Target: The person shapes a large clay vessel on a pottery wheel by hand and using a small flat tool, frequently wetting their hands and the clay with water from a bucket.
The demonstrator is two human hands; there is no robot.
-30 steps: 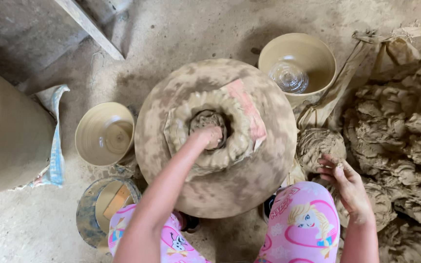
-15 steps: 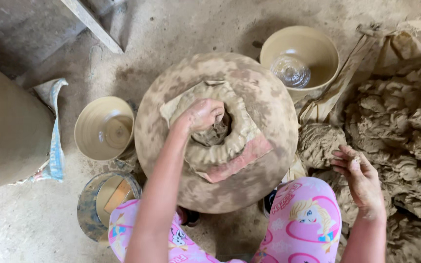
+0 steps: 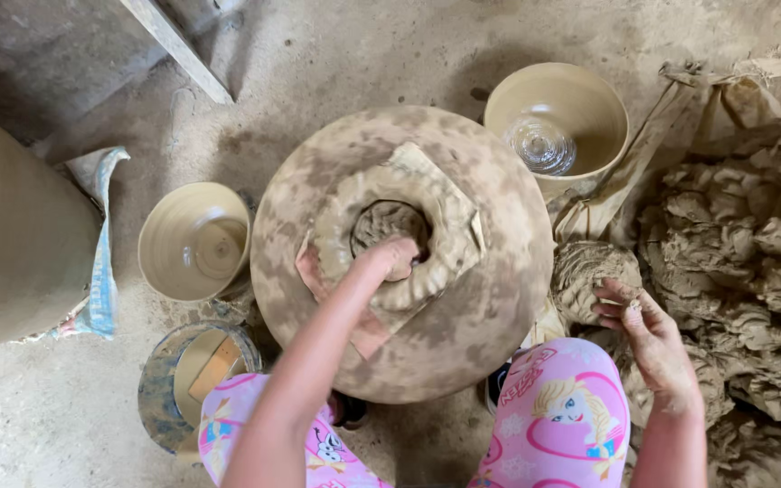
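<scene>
While the person looks down from above, the left hand (image 3: 389, 259) presses on a thick ring of wet brown clay (image 3: 389, 237) in the middle of the frame, with its fingers curled over the ring's near edge by the hole. That clay ring sits on a flat square board (image 3: 368, 333), and the board lies on a big round muddy wheel (image 3: 481, 307). The right hand (image 3: 648, 333) is at the lower right of the frame, well apart from the wheel. Its fingers are bent and a little spread, and the tips touch a small lump of brown clay (image 3: 589, 271) just beside the wheel's right edge. I cannot tell if that hand is pinching any clay. A large heap of lumpy brown clay (image 3: 752, 271) fills the right side of the frame. At the upper right stands a tan round bowl (image 3: 589, 99) with a clear plastic bottle (image 3: 542, 145) inside it. Left of the wheel sits a smaller tan bowl (image 3: 193, 239), and below it is a muddy round tub (image 3: 160, 389). Pink trousers with cartoon pictures (image 3: 562, 416) show at the bottom of the frame. A big tan pot wall (image 3: 11, 235) stands at the far left on the dusty grey floor (image 3: 336, 54).
</scene>
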